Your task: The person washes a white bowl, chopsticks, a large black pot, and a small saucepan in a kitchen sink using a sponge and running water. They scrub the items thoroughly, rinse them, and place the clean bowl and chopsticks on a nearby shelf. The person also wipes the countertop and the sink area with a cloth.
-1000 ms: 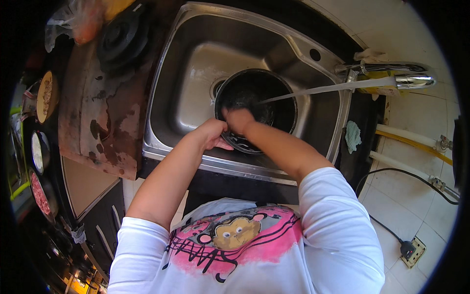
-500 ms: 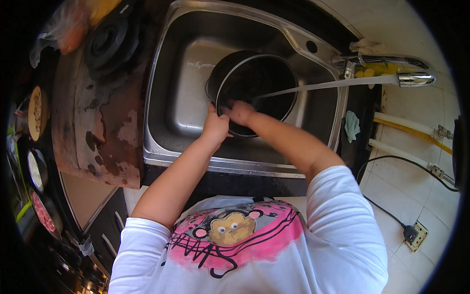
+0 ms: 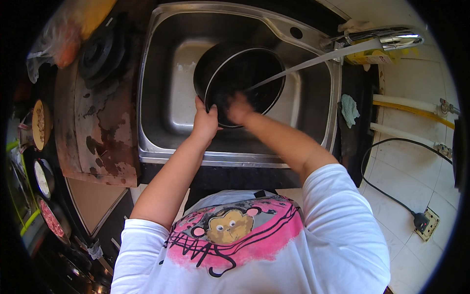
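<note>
A dark round pot (image 3: 201,73) sits tilted inside the steel sink (image 3: 183,105), its mouth facing right and toward me. My left hand (image 3: 204,121) grips the near left rim, thumb over the edge and fingers against the outer wall. Inside the pot, near that same rim, my right hand (image 3: 239,109) is smeared by motion, so its fingers do not show clearly. A stream of water (image 3: 313,61) runs slantwise from the chrome faucet (image 3: 401,41) into the pot, close to my right hand. The pot's dark bottom is hard to make out.
Left of the sink lies a stained, wet brown board (image 3: 100,142) with a black lid-like object (image 3: 100,56) on it. Bowls of food, one with pink meat (image 3: 51,218), stand farther left. On the right are a pale green cloth (image 3: 349,110) and a plugged-in black cable (image 3: 391,198).
The pot has shifted slightly left in the sink, with my left hand still on its rim. My right hand stays inside, blurred in both frames. The whole view has shifted a little.
</note>
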A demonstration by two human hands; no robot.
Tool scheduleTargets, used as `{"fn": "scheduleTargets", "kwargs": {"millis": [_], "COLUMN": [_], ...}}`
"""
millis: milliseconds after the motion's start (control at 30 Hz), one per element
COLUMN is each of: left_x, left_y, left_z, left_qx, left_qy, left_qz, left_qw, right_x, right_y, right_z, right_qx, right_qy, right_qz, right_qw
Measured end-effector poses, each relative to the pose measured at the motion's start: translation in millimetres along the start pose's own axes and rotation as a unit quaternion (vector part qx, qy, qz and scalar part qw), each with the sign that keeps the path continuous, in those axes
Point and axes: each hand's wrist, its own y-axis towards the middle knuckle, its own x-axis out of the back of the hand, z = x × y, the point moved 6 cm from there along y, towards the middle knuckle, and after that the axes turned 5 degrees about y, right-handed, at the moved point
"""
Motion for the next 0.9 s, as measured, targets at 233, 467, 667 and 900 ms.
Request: {"fn": "scheduleTargets", "kwargs": {"millis": [233,467,667,900], "left_x": [-3,-15,-27,-18], "left_y": [9,-3,-10,-24], "left_z": [5,-23,-33,-64], "left_qx": [-0.093,-0.111,-0.107,0.013], "left_qy": [0.186,0.236,0.296,0.162], "left_qz": [-0.021,-0.050,-0.079,-0.031], "left_qw": [0.978,0.964,0.946,0.986], "right_x": [19,63,2,76], "right_y": [-26,-4,-12,-44], "right_z": [17,-86,9,-47], "right_qx": [0.176,0.058,0.037,0.123], "right_qy": [0.222,-0.136,0.390,-0.222], "right_qz": [-0.048,-0.163,-0.061,-0.083], "right_qw": [0.958,0.975,0.918,0.964]}}
